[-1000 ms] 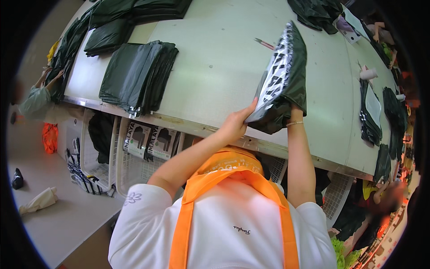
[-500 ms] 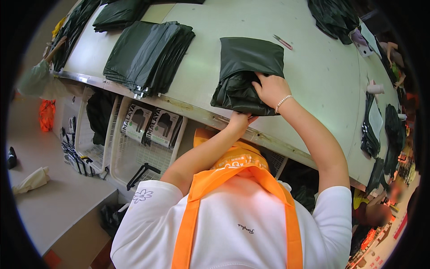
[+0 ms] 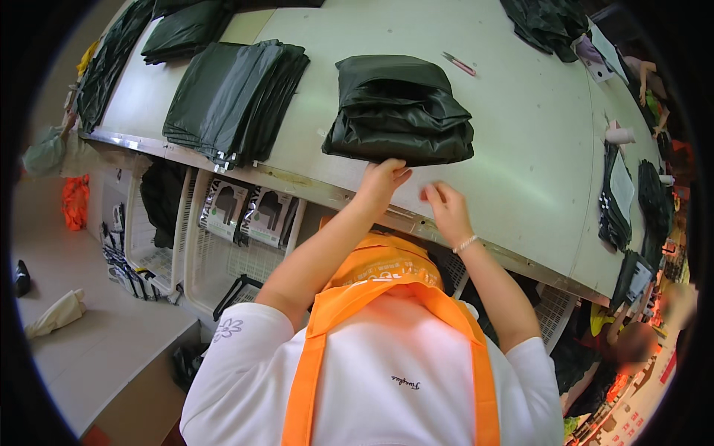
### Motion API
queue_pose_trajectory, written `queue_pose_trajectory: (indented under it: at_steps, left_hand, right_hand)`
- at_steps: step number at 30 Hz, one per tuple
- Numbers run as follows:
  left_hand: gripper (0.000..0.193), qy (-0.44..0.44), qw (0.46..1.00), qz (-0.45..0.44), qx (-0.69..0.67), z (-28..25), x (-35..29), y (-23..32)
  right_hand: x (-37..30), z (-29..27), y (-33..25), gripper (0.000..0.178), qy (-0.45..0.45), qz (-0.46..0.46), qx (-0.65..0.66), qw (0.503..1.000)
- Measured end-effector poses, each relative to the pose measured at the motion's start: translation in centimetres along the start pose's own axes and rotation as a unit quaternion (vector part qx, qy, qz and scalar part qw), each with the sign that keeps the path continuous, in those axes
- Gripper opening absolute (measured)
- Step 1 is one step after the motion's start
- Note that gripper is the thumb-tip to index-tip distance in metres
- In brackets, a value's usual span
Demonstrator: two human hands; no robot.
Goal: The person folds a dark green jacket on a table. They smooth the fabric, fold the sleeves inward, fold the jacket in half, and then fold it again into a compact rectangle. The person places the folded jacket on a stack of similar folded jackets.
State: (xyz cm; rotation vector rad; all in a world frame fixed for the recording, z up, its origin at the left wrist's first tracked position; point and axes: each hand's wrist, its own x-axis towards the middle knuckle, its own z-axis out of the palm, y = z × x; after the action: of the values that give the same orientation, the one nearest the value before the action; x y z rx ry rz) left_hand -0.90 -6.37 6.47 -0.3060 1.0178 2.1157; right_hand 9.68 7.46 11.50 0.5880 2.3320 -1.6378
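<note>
A bundle of glossy dark green fabric (image 3: 401, 111), folded and thick, lies on the pale table (image 3: 520, 186) in front of me. Its creased layers bulge toward the near side. At the near edge, the fingers of my left hand (image 3: 383, 182) grip the fabric, and the fingertips are partly hidden there. My right hand (image 3: 448, 212) is empty, off the bundle and just above the table's near edge. Its fingers are loosely bent and apart from the thumb.
Left of the bundle lies a stack of flat dark green fabric pieces (image 3: 230, 100). Small thread snips (image 3: 459, 64) rest beyond it on the right. White baskets (image 3: 223, 260) stand below the table's edge. A thread cone (image 3: 619, 134) is at the far right.
My right hand has come out of the bundle's fold and drawn back toward me. The upper flap has gone from smooth to gathered and bulky. My left hand has shifted slightly left.
</note>
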Motion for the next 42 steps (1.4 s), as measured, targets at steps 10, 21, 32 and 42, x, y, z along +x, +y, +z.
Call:
queue_pose_trajectory:
  at_steps: [10,21,32,42]
  left_hand:
    - [0.064,-0.109,0.385,0.503,0.766,9.4,-4.7,11.8]
    - [0.065,-0.110,0.141,0.535,0.826,8.9,1.7,10.5]
    - [0.079,-0.066,0.154,0.510,0.844,9.3,1.8,9.2]
    - [0.070,-0.200,0.289,0.453,0.819,10.1,2.8,10.0]
  right_hand:
    - [5.2,3.9,-0.5,0.024,0.075,-0.013,0.504,0.860]
    - [4.7,1.0,-2.9,0.033,0.052,-0.020,0.422,0.905]
    - [4.0,-0.3,-2.3,0.029,0.071,-0.024,0.402,0.913]
    - [4.0,-1.5,-2.7,0.029,0.313,-0.149,0.108,0.932]
